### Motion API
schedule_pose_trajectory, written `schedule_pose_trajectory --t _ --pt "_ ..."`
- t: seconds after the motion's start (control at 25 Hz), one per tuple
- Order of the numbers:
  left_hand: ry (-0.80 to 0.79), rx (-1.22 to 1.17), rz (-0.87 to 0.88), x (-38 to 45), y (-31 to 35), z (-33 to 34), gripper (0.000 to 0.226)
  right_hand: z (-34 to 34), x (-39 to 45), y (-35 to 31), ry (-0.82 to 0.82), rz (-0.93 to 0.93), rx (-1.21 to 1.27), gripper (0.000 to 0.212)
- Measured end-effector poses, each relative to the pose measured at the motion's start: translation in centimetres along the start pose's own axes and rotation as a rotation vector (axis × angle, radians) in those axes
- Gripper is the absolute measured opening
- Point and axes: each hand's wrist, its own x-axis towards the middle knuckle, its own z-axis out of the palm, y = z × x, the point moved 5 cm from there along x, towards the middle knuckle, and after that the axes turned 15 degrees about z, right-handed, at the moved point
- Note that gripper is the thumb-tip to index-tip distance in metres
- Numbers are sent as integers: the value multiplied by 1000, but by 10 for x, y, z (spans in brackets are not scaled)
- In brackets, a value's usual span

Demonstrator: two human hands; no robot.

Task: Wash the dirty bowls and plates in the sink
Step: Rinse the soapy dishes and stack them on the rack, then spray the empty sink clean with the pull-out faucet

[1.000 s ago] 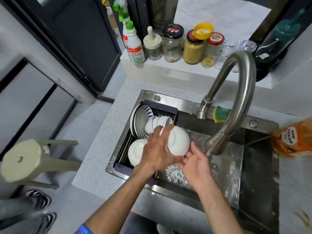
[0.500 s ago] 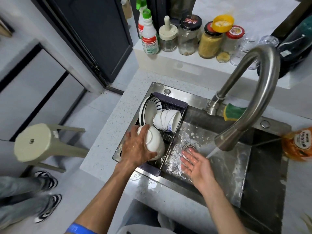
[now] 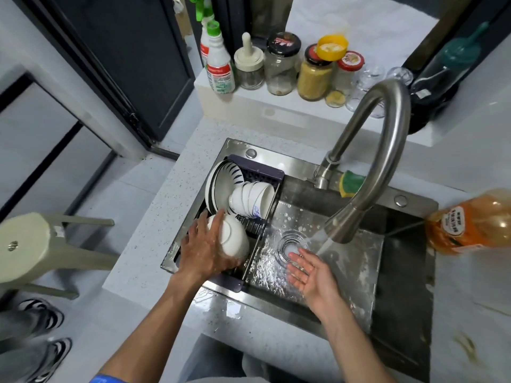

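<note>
My left hand [image 3: 206, 248] grips a white bowl [image 3: 233, 239], bottom up, over the dark drying rack [image 3: 272, 175] at the sink's left side. Behind it in the rack, several stacked white bowls [image 3: 253, 199] lie on their sides against a large blue-striped plate [image 3: 221, 181]. My right hand [image 3: 308, 270] is held open, palm up, in the steel sink [image 3: 356, 258], with water from the curved tap [image 3: 373, 150] falling on its fingers above the drain [image 3: 290, 241].
A green-yellow sponge [image 3: 351, 182] lies on the sink's back rim. An orange soap bottle [image 3: 470, 222] stands at the right. Jars and spray bottles [image 3: 279, 64] line the ledge behind. A stool [image 3: 30, 244] and another person's striped shoes [image 3: 41, 352] are on the floor at left.
My left hand has carried the white bowl from under the tap leftward and down to the rack. My right hand let go of it and stays open under the running water.
</note>
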Motion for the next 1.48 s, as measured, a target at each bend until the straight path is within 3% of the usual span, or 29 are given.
schedule_pose_trajectory --t 0.16,0.36,0.52,0.68,0.88,1.0,1.16,1.24,1.36,1.48 --pt "28 47 40 -1 19 -15 131 -5 -10 -24 48 -57 21 24" --pt "325 -44 327 9 90 -24 81 -32 -9 -46 278 -157 -134 18" --pt "65 -263 348 24 151 38 62 -52 14 -121 580 -418 -601 14" --pt "-147 -468 292 44 172 92 54 -52 44 -212 812 -721 -1048 50" --pt "-116 -467 298 45 173 102 49 -47 74 -260 824 -588 -1374 41" --pt "-86 -602 200 41 165 98 40 -42 42 -232 843 -683 -1427 35" --pt "75 -1005 -51 30 153 88 22 -43 3 -103 864 -716 -1697 47" --pt "115 -1125 -166 22 146 88 24 -32 -6 -54 832 -719 -1731 56" --pt "116 -1230 -265 16 136 93 25 -15 -2 -28 805 -682 -1689 74" --pt "103 -1249 -205 18 133 87 30 -13 -2 -36 803 -577 -1357 56"
